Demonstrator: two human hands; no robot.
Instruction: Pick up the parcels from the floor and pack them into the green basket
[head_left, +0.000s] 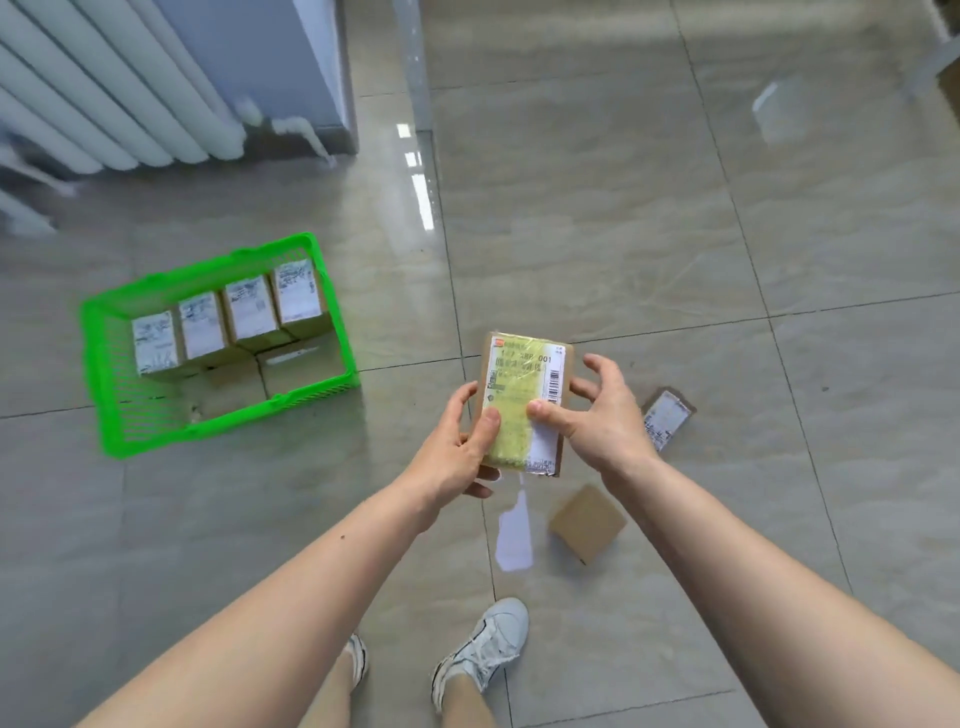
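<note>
Both hands' fingers (491, 418) pinching labelled parcel (524, 402), long axis pointing away, green basket (332, 306) left

White radiator (104, 98) upper left; grey cabinet (270, 67) beside it; white sneakers (483, 649) on glossy tiled floor (649, 234).

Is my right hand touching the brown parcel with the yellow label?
Touching. The head view shows the right hand with its thumb pressed on the brown parcel.
</note>
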